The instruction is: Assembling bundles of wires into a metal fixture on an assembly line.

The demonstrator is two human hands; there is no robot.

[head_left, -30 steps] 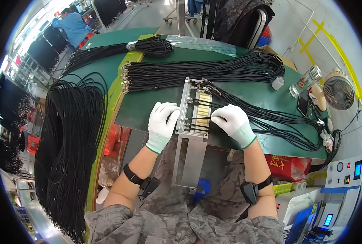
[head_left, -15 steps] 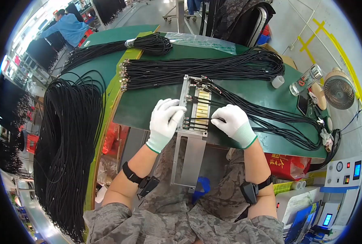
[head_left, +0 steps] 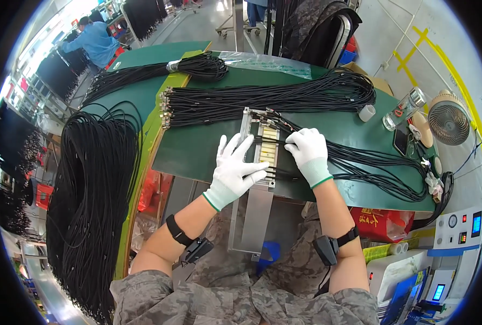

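Observation:
A narrow metal fixture (head_left: pixel 246 125) with a row of pale yellow slots (head_left: pixel 268 147) sticks out over the table's near edge. Black cables with small end connectors lie across it. My left hand (head_left: pixel 231 170), in a white glove, is open over the fixture's left and near part, its fingers spread and hiding some of the cable ends. My gloved right hand (head_left: pixel 310 151) is just right of the slots, thumb and fingers pinched on a black cable (head_left: pixel 280 142) that crosses the fixture. To the right, a loose bundle of black cables (head_left: pixel 371 154) trails over the green table.
A thick row of black cables (head_left: pixel 262 97) lies behind the fixture. More cables (head_left: pixel 92 189) hang at the left. A glass bottle (head_left: pixel 405 108), a phone (head_left: pixel 401 140) and a small fan (head_left: pixel 449 122) stand at the right. A person in blue (head_left: pixel 95 43) is at the far left.
My left hand has moved right over the fixture and its fingers have spread. My right hand has shifted slightly farther away along the fixture. The view has tilted a little.

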